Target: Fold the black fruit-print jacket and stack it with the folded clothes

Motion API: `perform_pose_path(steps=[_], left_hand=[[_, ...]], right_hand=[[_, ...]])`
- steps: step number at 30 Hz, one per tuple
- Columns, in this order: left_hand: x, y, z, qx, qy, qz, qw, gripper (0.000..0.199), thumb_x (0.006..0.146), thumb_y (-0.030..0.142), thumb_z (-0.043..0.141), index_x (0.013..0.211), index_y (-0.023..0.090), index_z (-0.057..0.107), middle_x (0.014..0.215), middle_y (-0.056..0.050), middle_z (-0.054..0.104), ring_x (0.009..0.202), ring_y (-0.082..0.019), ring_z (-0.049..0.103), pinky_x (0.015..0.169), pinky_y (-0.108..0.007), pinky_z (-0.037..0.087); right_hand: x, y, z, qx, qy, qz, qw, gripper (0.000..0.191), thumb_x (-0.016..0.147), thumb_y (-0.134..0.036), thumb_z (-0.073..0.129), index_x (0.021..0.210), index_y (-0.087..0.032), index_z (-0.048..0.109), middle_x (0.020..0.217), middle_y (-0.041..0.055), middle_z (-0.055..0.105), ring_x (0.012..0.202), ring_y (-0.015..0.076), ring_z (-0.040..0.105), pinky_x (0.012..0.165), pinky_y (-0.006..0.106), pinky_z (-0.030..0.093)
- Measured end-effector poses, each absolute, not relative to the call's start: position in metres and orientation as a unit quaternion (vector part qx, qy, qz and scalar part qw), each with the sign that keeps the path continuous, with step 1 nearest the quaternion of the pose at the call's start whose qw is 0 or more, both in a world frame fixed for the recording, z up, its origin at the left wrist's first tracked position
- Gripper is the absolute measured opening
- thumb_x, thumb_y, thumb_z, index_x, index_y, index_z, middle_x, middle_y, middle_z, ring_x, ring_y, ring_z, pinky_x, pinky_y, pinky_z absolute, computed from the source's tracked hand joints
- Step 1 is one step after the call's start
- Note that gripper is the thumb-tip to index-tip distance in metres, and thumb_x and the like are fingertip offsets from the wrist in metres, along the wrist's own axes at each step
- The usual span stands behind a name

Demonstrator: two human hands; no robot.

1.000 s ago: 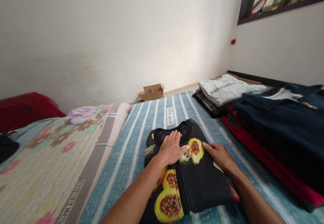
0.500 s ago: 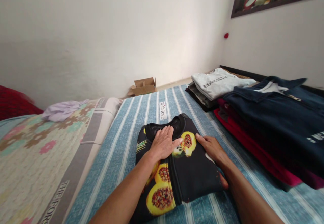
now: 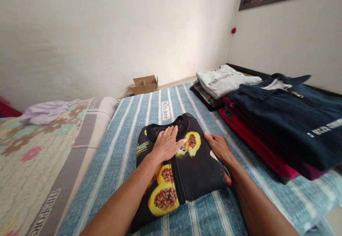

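A folded black zip jacket [image 3: 203, 172] printed with yellow papaya halves lies on the blue striped bed cover, its collar turned away from me. Flat on its upper part, just below the collar, rests my left hand [image 3: 167, 145], fingers stretched out and thumb spread to the right. My right hand [image 3: 219, 147] is at the jacket's right edge, its thumb side on top and the other fingers mostly hidden along or under the fabric.
To the right stands a pile of folded clothes topped by a navy zip top [image 3: 288, 108]. Behind it sits a stack with a light grey shirt [image 3: 224, 79]. A cardboard box [image 3: 145, 84] is by the wall. On the left, a floral quilt [image 3: 53, 150] bears a lilac cloth [image 3: 48, 111].
The view has shifted slightly to the right and down, so everything appears a little further left and higher. Both hands keep the same places on the jacket.
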State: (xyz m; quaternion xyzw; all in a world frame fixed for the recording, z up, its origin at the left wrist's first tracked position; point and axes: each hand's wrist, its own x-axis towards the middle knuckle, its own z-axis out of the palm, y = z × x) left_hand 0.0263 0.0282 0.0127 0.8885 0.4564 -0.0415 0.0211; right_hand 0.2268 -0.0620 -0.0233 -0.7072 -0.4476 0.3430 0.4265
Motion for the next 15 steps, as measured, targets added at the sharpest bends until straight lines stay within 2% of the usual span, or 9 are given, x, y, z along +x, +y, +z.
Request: perform_pose_path(steps=[4,10,13,15], left_hand=[[0.027,0.028,0.016,0.889,0.455,-0.051,0.024,0.079,0.087,0.066,0.016,0.146,0.014,0.023,0.148,-0.016,0.029,0.137,-0.029,0.024,0.109,-0.045,0.020],[0.027,0.029,0.016,0.893,0.447,-0.051,0.006,0.078,0.088,0.065,0.016,0.145,0.012,0.026,0.147,-0.018,0.031,0.136,-0.030,0.027,0.107,-0.045,0.023],[0.028,0.029,0.016,0.894,0.445,-0.053,-0.001,0.077,0.089,0.064,0.016,0.144,0.011,0.027,0.146,-0.018,0.032,0.136,-0.030,0.028,0.107,-0.045,0.023],[0.028,0.029,0.016,0.893,0.446,-0.055,-0.002,0.077,0.089,0.064,0.016,0.144,0.011,0.027,0.146,-0.018,0.032,0.136,-0.030,0.027,0.107,-0.045,0.023]], right_hand=[[0.228,-0.062,-0.025,-0.707,-0.457,0.327,0.429,0.052,0.081,-0.060,0.039,0.063,-0.015,0.058,0.056,0.0004,0.050,0.057,0.0137,0.046,0.049,0.022,0.029],[0.231,-0.061,-0.025,-0.715,-0.462,0.315,0.419,0.048,0.082,-0.055,0.041,0.065,-0.015,0.061,0.057,0.0006,0.053,0.057,0.0138,0.049,0.049,0.022,0.031],[0.232,-0.071,-0.020,-0.732,-0.461,0.286,0.412,0.042,0.082,-0.051,0.045,0.078,-0.015,0.067,0.064,0.0023,0.060,0.063,0.0164,0.056,0.055,0.024,0.039],[0.232,-0.086,-0.013,-0.729,-0.470,0.255,0.426,0.040,0.083,-0.050,0.049,0.092,-0.016,0.068,0.076,0.0048,0.065,0.072,0.0184,0.061,0.064,0.027,0.045]])
